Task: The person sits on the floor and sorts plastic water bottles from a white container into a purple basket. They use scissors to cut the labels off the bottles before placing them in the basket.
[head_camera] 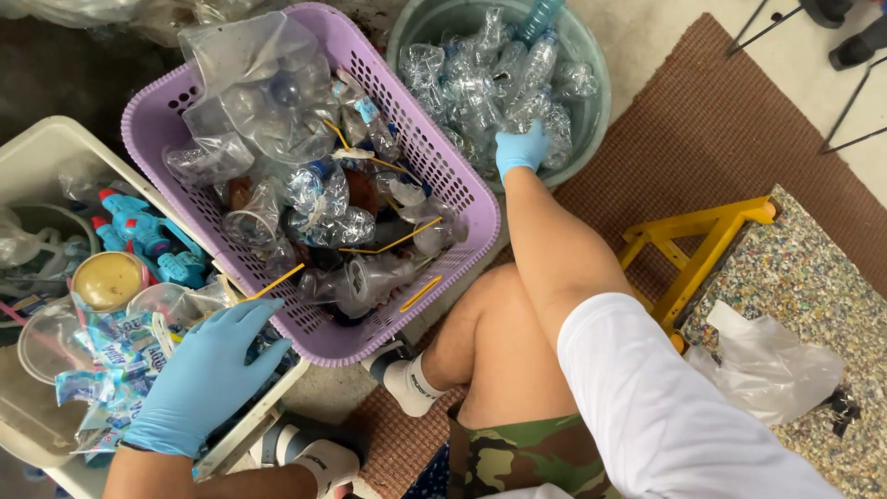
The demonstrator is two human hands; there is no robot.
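My left hand, in a blue glove, rests palm down with fingers spread on the near edge of a white bin, over blue and white wrappers. My right hand, also gloved in blue, reaches into a round green tub and presses among crushed clear plastic bottles; whether it grips one is hidden. Between the two hands stands a purple slotted basket piled with clear cups, bottles and yellow straws.
The white bin also holds a round lidded cup and a blue plastic toy. A yellow stool frame lies on a brown mat to the right, with a crumpled clear bag on a speckled slab. My bare knees are below.
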